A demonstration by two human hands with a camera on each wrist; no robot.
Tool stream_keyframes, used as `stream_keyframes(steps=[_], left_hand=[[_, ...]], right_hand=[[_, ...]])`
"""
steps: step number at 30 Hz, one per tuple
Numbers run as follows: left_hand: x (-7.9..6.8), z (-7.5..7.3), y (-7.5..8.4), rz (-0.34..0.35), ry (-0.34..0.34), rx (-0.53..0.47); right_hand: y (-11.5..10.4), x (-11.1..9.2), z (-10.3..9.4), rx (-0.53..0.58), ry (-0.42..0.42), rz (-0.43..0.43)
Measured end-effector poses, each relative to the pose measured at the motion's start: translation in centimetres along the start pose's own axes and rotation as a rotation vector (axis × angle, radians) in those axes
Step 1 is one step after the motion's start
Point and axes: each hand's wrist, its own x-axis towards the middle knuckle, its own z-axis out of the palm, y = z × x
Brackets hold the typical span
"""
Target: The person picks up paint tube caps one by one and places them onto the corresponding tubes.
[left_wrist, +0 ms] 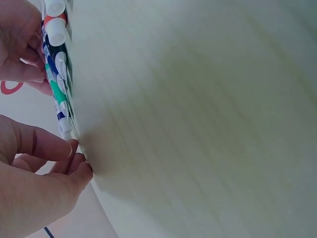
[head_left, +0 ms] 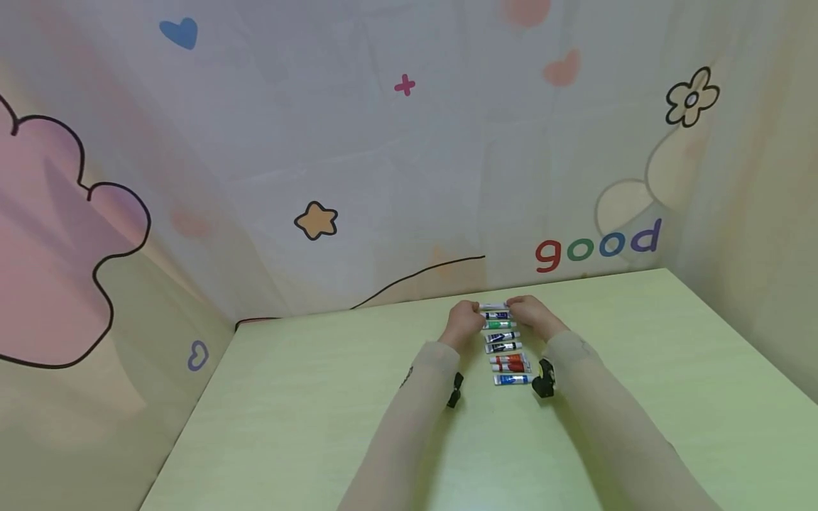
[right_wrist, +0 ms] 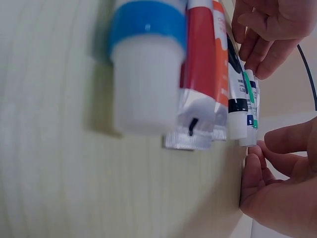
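Paint tubes lie crosswise in a column on the table. At its far end is a mostly white paint tube (head_left: 493,306), with my left hand (head_left: 463,323) pinching its left end and my right hand (head_left: 535,316) at its right end. Thumb and fingers of the left hand (left_wrist: 39,173) are bent together in the left wrist view. In the right wrist view the right hand (right_wrist: 287,173) has curled fingers, and the nearer tubes hide most of the far one. Just nearer lie a purple-labelled tube (head_left: 496,316) and a green tube (head_left: 498,325).
Nearer along the column are two dark-labelled tubes (head_left: 502,337), an orange tube (head_left: 506,359), a red tube (head_left: 511,367) and a blue tube (head_left: 511,380). The pale table (head_left: 307,404) meets a printed cloth backdrop (head_left: 383,177) just beyond the hands.
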Motion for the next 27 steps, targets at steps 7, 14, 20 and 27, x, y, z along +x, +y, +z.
stream_keyframes(steps=[7, 14, 20, 27], left_hand=[[-0.1, 0.0, 0.2, -0.002, 0.007, -0.028], [0.3, 0.2, -0.2, -0.008, 0.016, -0.026], [0.2, 0.3, -0.4, -0.008, 0.019, -0.036], [0.2, -0.4, -1.2, 0.03, -0.001, 0.014]], right_hand=[[-0.2, -0.2, 0.1, -0.002, 0.009, -0.003], [-0.1, -0.2, 0.2, -0.009, 0.007, 0.008], [0.1, -0.1, 0.3, -0.011, 0.008, 0.012], [0.8, -0.3, -0.1, -0.022, -0.006, -0.033]])
